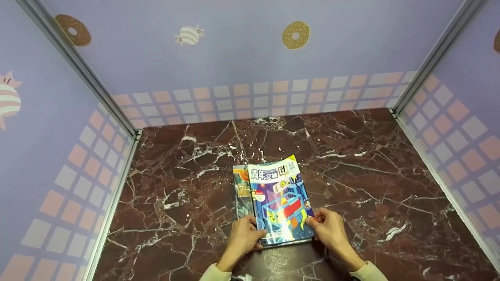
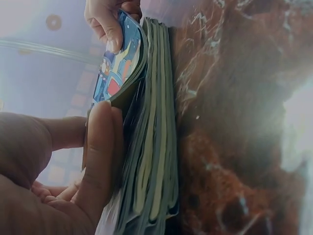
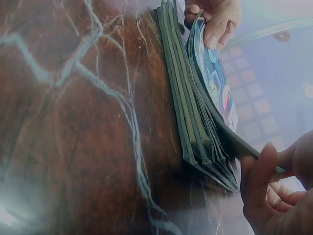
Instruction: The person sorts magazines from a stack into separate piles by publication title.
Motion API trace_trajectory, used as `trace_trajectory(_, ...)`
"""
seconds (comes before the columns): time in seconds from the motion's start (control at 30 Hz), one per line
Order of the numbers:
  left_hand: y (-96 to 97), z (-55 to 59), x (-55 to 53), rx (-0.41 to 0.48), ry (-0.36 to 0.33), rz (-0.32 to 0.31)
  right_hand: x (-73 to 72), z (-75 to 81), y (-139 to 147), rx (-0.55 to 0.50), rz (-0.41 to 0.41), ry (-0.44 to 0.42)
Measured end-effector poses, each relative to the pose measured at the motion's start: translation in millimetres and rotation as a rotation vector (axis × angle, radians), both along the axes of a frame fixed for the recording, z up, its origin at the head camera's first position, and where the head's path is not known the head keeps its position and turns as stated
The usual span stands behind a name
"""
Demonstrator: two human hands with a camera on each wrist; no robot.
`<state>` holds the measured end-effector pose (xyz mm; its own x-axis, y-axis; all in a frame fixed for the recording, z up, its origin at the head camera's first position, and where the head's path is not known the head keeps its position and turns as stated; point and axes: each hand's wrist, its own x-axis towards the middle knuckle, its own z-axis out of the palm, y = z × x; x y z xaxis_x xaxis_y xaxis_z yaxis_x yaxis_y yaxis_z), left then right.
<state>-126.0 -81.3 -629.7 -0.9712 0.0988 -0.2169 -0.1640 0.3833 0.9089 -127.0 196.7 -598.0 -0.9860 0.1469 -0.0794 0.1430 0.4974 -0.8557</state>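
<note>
A magazine (image 1: 279, 207) with a blue and purple cartoon cover and a white title band lies on top of a stack of magazines. Both hands pinch its lower part: my left hand (image 1: 244, 236) at the lower left corner, my right hand (image 1: 330, 228) at the lower right edge. Both wrist views show this magazine bowed, its near edge lifted off the stack (image 2: 156, 122). Beneath it, a magazine with an orange and grey cover (image 1: 242, 187) sticks out on the left. The rest of the covers below are hidden.
The stack rests on a dark red marbled tabletop (image 1: 179, 218) with white veins. Lilac panels with pink and white squares enclose it at the back (image 1: 242, 58), on the left (image 1: 50, 156) and on the right (image 1: 465, 117). Grey metal strips run along the corners.
</note>
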Motion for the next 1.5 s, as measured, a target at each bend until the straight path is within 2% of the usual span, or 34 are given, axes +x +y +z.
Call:
trace_trajectory(0.03,-1.7,-2.8,-2.4,0.008,-0.01,-0.002,-0.9,0.2,0,-0.002,-0.002,0.003)
trace_trajectory(0.1,-5.2,-15.3,-8.6,0.012,-0.009,-0.003,-3.2,1.3,-1,-0.004,-0.005,0.008)
trace_trajectory(0.17,-7.7,-16.9,-12.2,0.012,0.021,-0.002,-6.9,2.4,-2,0.003,-0.007,0.019)
trace_trajectory(0.23,-8.8,-6.9,-12.7,0.018,0.073,0.005,-11.6,3.9,-3,0.006,-0.008,0.034)
trace_trajectory(0.4,-7.6,35.0,-9.9,0.035,0.177,0.056,-25.5,7.9,-7,0.006,-0.011,0.059)
trace_trajectory(0.47,-7.3,41.8,-12.6,0.028,0.162,0.087,-31.0,9.8,-10,0.009,-0.009,0.063)
trace_trajectory(0.57,-7.5,45.7,-19.9,0.011,0.14,0.124,-39.8,12.2,-13,0.018,-0.003,0.083)
trace_trajectory(0.8,-12.3,51.5,-44.5,-0.031,0.154,0.188,-67.0,15.3,-22,0.083,0.009,0.176)
trace_trajectory(1.07,-18.5,52.2,-78.5,-0.062,0.151,0.241,-99.6,16.3,-34,0.068,-0.003,0.199)
trace_trajectory(1.3,-27.1,60.8,-108.9,-0.075,0.135,0.261,-130.5,25.2,-46,0.116,-0.007,0.233)
trace_trajectory(1.5,-35.6,61.5,-138.2,-0.092,0.149,0.26,-156.3,26.9,-54,0.122,-0.006,0.231)
